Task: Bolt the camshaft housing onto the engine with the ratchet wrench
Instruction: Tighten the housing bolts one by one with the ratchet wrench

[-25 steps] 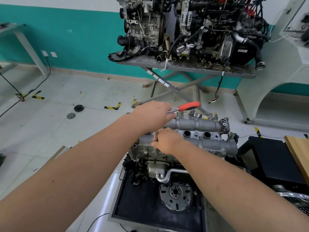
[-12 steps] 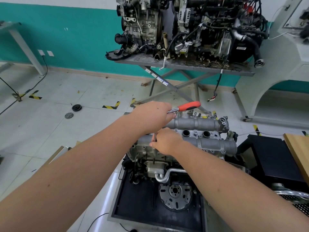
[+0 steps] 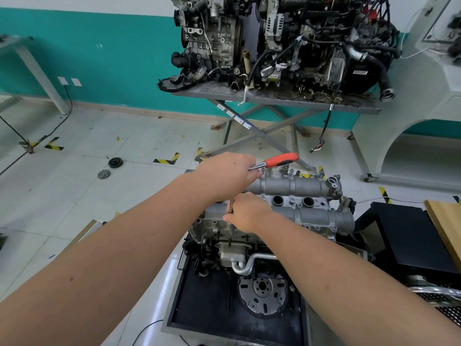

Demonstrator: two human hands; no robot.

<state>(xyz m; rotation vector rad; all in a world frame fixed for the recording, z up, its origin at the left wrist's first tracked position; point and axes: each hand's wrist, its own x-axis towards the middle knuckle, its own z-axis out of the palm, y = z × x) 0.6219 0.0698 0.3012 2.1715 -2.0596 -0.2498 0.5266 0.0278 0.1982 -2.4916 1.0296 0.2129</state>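
A person's left hand [image 3: 228, 174] closes its grip on the ratchet wrench [image 3: 275, 163] above the camshaft housing [image 3: 299, 193]; the right hand [image 3: 245, 212] pinches its extension bar [image 3: 231, 206].

A single wide-angle view from the person's head looks forward and down along both bare forearms, close above the grey cast-metal engine [image 3: 274, 221] standing low in front; the lens bends the edges, and farther off it takes in the pale tiled floor [image 3: 87, 183] and teal-painted wall [image 3: 112, 58]
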